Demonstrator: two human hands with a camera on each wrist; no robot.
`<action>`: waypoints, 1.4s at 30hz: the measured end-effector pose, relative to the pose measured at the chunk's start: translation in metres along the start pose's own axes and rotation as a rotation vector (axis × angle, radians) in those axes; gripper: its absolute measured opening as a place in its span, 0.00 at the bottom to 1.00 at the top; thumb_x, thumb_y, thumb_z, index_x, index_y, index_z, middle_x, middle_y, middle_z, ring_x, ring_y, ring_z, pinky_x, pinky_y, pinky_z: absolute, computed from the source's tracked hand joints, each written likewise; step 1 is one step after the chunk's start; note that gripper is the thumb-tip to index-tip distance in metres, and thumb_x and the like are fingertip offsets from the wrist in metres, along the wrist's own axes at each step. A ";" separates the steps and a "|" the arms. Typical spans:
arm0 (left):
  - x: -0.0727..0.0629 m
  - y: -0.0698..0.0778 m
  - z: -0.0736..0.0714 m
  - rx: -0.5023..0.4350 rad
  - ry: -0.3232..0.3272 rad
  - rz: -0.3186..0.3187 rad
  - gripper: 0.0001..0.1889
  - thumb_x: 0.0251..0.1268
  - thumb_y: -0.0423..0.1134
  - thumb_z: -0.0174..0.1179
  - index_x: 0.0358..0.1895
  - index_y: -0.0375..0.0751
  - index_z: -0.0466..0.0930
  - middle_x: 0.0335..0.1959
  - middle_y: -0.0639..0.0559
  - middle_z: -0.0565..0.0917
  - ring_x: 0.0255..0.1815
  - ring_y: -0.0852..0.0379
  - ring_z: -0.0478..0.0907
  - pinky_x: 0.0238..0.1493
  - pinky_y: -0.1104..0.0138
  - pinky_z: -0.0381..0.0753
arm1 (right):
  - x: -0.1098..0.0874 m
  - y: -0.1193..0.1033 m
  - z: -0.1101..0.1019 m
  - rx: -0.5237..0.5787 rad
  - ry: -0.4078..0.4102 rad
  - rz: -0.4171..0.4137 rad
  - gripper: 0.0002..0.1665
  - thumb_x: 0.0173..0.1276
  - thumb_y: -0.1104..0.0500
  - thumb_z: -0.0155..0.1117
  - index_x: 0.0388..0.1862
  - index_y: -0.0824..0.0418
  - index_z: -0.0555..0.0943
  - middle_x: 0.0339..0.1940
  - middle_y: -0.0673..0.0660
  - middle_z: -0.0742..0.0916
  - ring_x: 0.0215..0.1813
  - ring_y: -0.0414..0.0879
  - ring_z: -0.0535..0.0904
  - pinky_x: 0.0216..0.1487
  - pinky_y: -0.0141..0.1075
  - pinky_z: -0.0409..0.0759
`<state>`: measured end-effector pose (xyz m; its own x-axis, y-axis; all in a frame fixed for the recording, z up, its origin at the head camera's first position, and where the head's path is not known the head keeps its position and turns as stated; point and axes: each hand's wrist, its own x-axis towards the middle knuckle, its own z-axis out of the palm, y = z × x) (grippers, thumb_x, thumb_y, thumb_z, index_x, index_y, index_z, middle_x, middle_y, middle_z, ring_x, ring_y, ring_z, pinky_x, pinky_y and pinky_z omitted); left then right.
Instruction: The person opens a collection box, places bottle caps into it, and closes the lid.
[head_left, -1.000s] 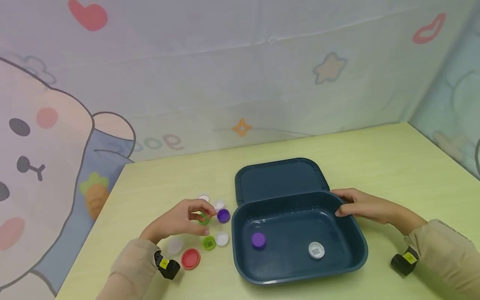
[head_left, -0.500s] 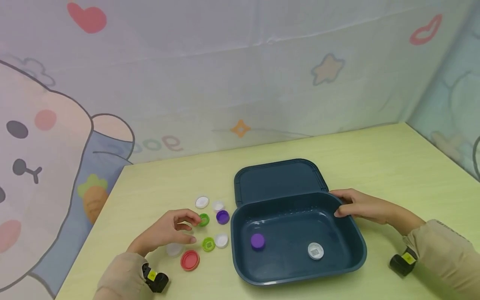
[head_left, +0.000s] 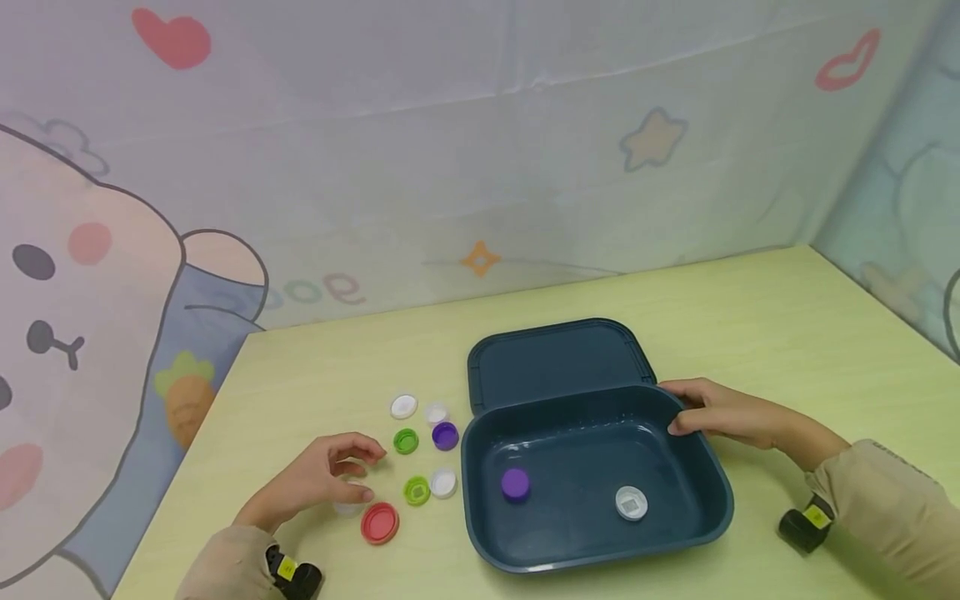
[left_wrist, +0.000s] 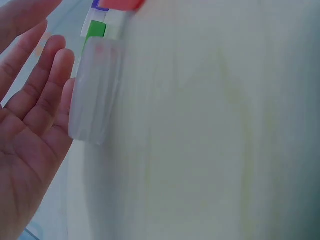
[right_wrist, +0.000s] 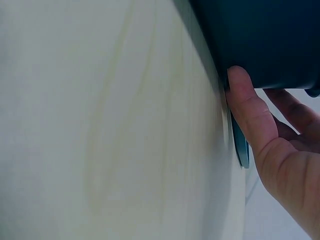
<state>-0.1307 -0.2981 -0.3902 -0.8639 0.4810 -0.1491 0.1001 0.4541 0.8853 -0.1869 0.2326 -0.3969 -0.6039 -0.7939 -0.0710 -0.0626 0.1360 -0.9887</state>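
My left hand (head_left: pixel 322 471), fingers loosely bent and holding nothing, hovers over the left group of caps. Below its thumb lies a translucent white cap (head_left: pixel 347 507), partly hidden; the left wrist view shows this translucent cap (left_wrist: pixel 95 90) right beside the fingers. Around it lie a red cap (head_left: pixel 380 523), two green caps (head_left: pixel 406 441), a purple cap (head_left: pixel 445 436) and several white caps (head_left: pixel 443 482). My right hand (head_left: pixel 723 414) grips the back right corner of a dark blue box (head_left: pixel 592 557), thumb (right_wrist: pixel 241 82) on its outer side wall.
Inside the box lie a purple cap (head_left: pixel 515 484) and a white cap (head_left: pixel 632 503), well apart. A dark blue lid (head_left: pixel 562 362) lies flat behind the box. A printed cloth (head_left: pixel 525 167) rises along the table's back edge.
My left hand has drawn back left and towards me, from the far green cap to above the translucent one. That green cap now shows fully. The right hand stays on the box.
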 end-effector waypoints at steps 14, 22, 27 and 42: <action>-0.018 -0.009 -0.007 0.006 0.008 -0.023 0.24 0.48 0.33 0.70 0.51 0.33 0.75 0.50 0.39 0.76 0.50 0.58 0.74 0.54 0.73 0.72 | -0.001 -0.001 -0.001 -0.016 0.003 0.016 0.28 0.68 0.67 0.50 0.64 0.78 0.60 0.53 0.64 0.78 0.50 0.47 0.77 0.51 0.38 0.78; -0.022 -0.012 -0.009 0.009 -0.010 -0.036 0.26 0.46 0.33 0.71 0.52 0.34 0.74 0.51 0.39 0.76 0.51 0.59 0.74 0.54 0.75 0.70 | -0.001 0.000 -0.002 -0.019 -0.001 0.008 0.26 0.68 0.67 0.50 0.63 0.77 0.61 0.52 0.64 0.79 0.49 0.47 0.78 0.50 0.39 0.78; -0.025 -0.014 -0.009 0.078 -0.010 -0.042 0.26 0.42 0.35 0.73 0.50 0.40 0.77 0.50 0.44 0.77 0.48 0.58 0.73 0.51 0.74 0.70 | -0.001 0.000 -0.002 -0.021 0.000 0.009 0.27 0.68 0.67 0.50 0.63 0.77 0.61 0.52 0.65 0.78 0.49 0.47 0.78 0.50 0.39 0.78; -0.027 -0.016 -0.011 0.107 -0.030 -0.040 0.21 0.44 0.35 0.72 0.46 0.42 0.79 0.47 0.46 0.78 0.43 0.57 0.72 0.46 0.72 0.71 | 0.000 -0.002 0.002 0.018 0.008 0.010 0.30 0.67 0.67 0.50 0.65 0.79 0.58 0.53 0.64 0.78 0.51 0.47 0.77 0.50 0.37 0.78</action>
<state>-0.1145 -0.3262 -0.3956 -0.8535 0.4820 -0.1979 0.1192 0.5504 0.8264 -0.1853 0.2314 -0.3957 -0.6110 -0.7876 -0.0800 -0.0421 0.1332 -0.9902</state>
